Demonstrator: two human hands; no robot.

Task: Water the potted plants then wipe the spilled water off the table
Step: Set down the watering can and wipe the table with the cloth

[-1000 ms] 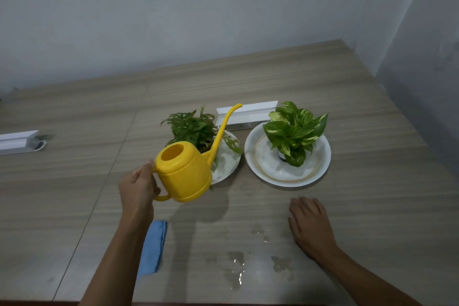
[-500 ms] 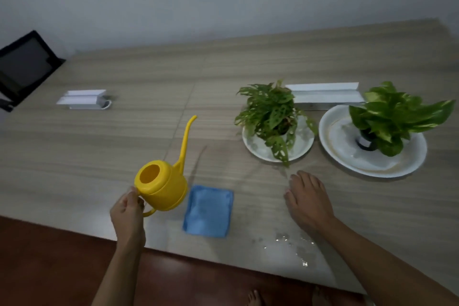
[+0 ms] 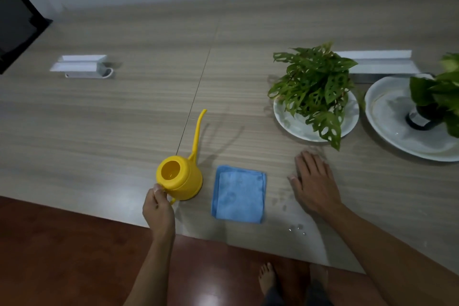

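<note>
Down from the air, our watering can [image 3: 180,179] now stands on the table [image 3: 124,119] by its front edge, our left hand [image 3: 159,211] curled round its handle. Just right of it lies the blue cloth [image 3: 238,194], between our hands. Our right hand [image 3: 315,184] rests flat and empty beside the cloth, with spilled water [image 3: 296,227] just in front of it.

No words, numbers, brands or signs can be read anywhere. The yellow watering can [image 3: 185,182] and the blue cloth [image 3: 238,194] on the counter [image 3: 99,131] show plain surfaces. A pale patch [image 3: 415,117] on the dark pot [image 3: 429,114] at the right is too blurred to read.
</note>
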